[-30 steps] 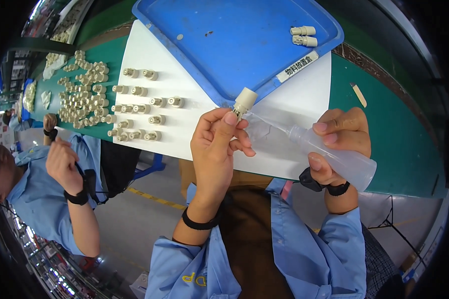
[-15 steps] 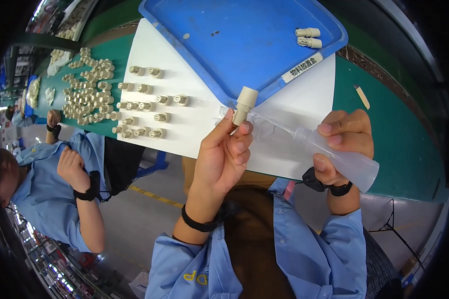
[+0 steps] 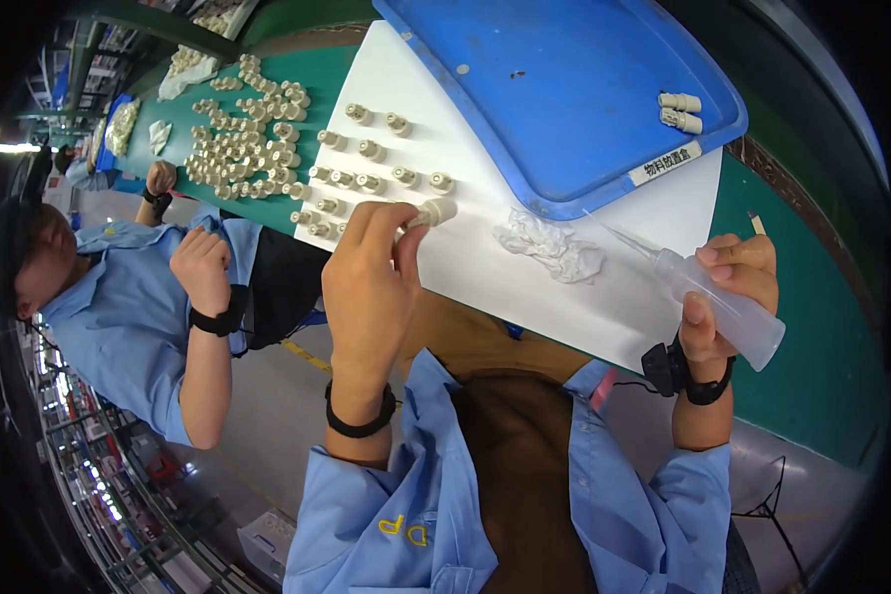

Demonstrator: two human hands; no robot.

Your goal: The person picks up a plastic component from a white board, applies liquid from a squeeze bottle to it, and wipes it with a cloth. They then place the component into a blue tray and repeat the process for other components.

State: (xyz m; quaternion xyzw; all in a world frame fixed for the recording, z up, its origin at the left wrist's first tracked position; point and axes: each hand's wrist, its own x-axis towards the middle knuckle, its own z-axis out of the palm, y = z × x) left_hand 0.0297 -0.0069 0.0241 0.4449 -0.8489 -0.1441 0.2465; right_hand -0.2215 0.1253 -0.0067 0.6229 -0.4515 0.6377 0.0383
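My left hand pinches a cream plastic connector by one end, above the white sheet. Its wider, smooth end points right, and the fingers hide the other end. In my right hand is a translucent squeeze bottle, tilted, with its thin needle nozzle pointing up and left. The nozzle tip lies close to the blue tray's near edge and is clear of the connector. Several similar connectors stand in loose rows on the sheet, beside my left hand.
Two connectors lie in the blue tray. Crumpled tissue sits below the tray's corner. Many more connectors crowd the green table at left. A co-worker in a blue shirt sits at left, one hand raised.
My left hand has moved left with the connector, away from the nozzle and toward the rows, and turned back-up. My right hand still holds the bottle. The whole view has shifted.
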